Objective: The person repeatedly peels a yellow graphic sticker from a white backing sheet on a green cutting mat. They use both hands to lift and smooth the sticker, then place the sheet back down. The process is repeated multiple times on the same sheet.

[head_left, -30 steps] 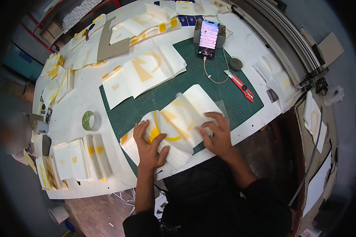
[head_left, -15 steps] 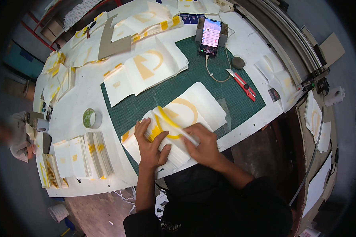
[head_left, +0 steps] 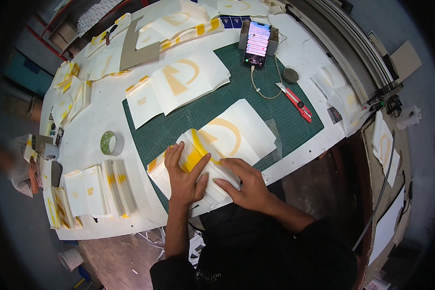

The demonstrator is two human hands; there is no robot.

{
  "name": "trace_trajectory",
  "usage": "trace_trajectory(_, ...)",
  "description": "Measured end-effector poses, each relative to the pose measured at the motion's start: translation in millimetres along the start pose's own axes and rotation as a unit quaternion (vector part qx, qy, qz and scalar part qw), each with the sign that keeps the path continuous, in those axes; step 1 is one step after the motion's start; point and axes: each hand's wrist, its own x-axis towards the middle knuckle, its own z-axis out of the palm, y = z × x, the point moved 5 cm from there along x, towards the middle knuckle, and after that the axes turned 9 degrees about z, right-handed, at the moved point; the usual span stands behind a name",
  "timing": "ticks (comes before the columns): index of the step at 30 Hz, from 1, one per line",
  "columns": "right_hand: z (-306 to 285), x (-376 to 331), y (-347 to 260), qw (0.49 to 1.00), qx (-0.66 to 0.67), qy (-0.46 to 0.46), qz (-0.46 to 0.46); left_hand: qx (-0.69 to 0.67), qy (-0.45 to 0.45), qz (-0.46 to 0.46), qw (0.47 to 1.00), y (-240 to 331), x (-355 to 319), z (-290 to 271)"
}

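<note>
A stack of white sheets with yellow printed shapes (head_left: 227, 137) lies on the green cutting mat (head_left: 285, 108) at the table's front edge. My left hand (head_left: 183, 176) lies flat on the near left part of the stack, fingers spread over a yellow patch. My right hand (head_left: 244, 183) presses flat on the stack's near edge, its fingertips touching my left thumb. Neither hand grips anything.
A second printed stack (head_left: 176, 87) lies further back. A roll of tape (head_left: 108, 142) and fanned stacks (head_left: 99, 191) sit at left. A phone on a stand (head_left: 257, 38), a red utility knife (head_left: 295, 100) and a round disc (head_left: 291, 75) lie at right. Another person (head_left: 19, 164) is at far left.
My right hand has slid leftward along the stack from its right side to meet my left hand. The left hand stayed put. The top sheets are now flattened down.
</note>
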Motion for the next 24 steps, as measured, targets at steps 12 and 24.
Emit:
trace_trajectory(12,-9.3,12.9,34.0,0.973,0.141,-0.011,0.183,-0.008,0.007,0.000,1.000,-2.2,-1.7,0.2)
trace_trajectory(24,-34.1,52.5,32.1,0.985,-0.098,-0.022,0.141,-0.019,0.021,-0.005,1.000,-7.5,-3.5,0.7)
